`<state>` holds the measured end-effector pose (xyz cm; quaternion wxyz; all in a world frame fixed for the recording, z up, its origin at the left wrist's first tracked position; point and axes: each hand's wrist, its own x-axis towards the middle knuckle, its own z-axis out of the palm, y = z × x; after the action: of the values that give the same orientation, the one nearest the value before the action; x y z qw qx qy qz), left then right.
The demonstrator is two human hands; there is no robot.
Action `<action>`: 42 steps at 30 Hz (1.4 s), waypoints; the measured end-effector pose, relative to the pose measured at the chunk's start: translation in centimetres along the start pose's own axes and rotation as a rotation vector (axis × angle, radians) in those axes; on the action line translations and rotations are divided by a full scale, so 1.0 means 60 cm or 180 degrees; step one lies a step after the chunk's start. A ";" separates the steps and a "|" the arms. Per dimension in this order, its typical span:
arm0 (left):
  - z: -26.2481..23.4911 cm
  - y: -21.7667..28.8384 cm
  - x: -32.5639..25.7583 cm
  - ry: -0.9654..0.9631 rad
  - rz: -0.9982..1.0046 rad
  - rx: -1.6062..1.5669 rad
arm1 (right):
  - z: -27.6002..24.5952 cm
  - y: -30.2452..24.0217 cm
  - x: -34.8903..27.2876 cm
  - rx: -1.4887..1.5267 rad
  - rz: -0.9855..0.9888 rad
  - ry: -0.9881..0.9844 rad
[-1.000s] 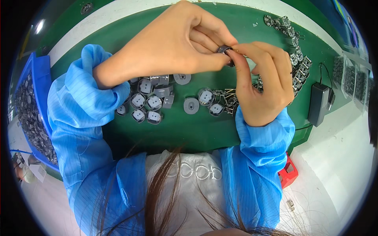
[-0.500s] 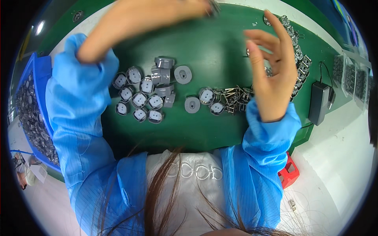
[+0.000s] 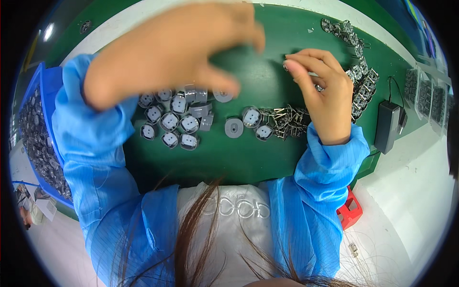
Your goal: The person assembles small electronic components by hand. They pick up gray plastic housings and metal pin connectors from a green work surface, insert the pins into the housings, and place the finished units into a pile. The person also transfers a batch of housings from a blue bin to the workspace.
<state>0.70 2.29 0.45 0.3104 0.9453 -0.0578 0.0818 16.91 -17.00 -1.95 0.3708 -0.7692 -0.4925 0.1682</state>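
My left hand (image 3: 210, 40), smeared by motion, hovers over the far left of the green table, thumb and fingers apart and nothing visible between them. It partly covers a group of round grey plastic housings, several with a white two-holed face (image 3: 169, 122). My right hand (image 3: 330, 88) is raised at the right, thumb and fingertips pinched on a small shiny metal part (image 3: 285, 65), mostly hidden by the fingers. Near its wrist lies a pile of metal pin pieces (image 3: 286, 119). Beside that pile sit a grey round housing (image 3: 234, 127) and two white-faced housings (image 3: 251, 116).
Metal assemblies (image 3: 364, 93) line the table's right side. A black box-shaped adapter (image 3: 387, 125) with a cable stands at the right edge, near clear trays of parts (image 3: 425, 93). At the left is a blue bin (image 3: 50, 91) full of small parts. A red stool (image 3: 350, 210) stands lower right.
My left hand has come nearer and downward from the far edge; the dark thing at its fingertips no longer shows. My right hand's fingers have closed into a pinch.
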 end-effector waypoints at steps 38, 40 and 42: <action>0.050 0.023 0.029 0.0214 -0.1601 -0.2411 | 0.009 -0.038 -0.002 0.0013 -0.0911 0.0522; 0.051 0.026 0.028 0.0264 -0.1547 -0.2259 | 0.013 -0.036 -0.004 0.0024 -0.0873 0.0585; 0.051 0.027 0.028 0.0243 -0.1563 -0.2184 | 0.018 -0.035 -0.007 -0.0054 -0.0859 0.0709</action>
<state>2.45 -0.92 -0.72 0.6193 0.7692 0.1568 0.0164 14.70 -16.42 -1.19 0.4358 -0.7130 -0.5486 0.0266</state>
